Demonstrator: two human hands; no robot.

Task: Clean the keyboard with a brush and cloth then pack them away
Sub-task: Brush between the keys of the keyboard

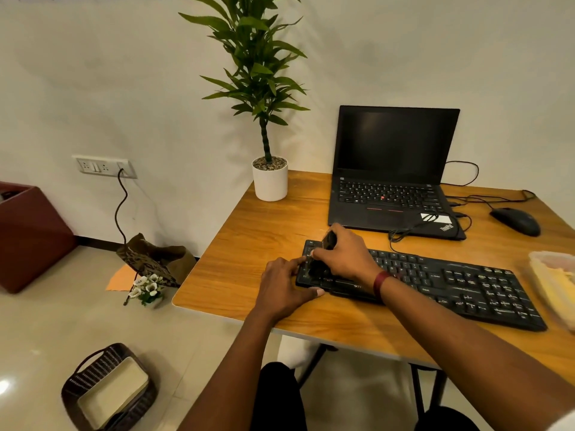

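a person sits at a wooden desk (249, 237) with a black keyboard (451, 284) lying slantwise along its near side, the left end farther from the edge than the right. the right hand (345, 256), a dark red band (381, 283) on its wrist, is curled round a small dark brush (320, 267) and holds it upright over the keyboard's left end, bristles down on the keys there. the left hand (284, 286) rests flat on the desk against that same left end, fingers nearly straight and touching the keyboard's side, thumb laid along its near edge; it has hold of nothing. beyond the keyboard an open black laptop (392, 169) stands with a dark screen, and a black cable lies looped across its near right corner. a black mouse (516, 220) sits to the right of the laptop. at the desk's far left corner is a tall plant (258, 73) in a white pot (270, 181). at the right edge of the view, just beside the keyboard's right end, is a pale tub (538, 259) with something yellow in it, too blurred to tell what. on the floor to the left are a dark woven basket (93, 362) near the person, a patterned bag (155, 259) and small white flowers (147, 289) by the wall, and a red box (31, 237) farther left.
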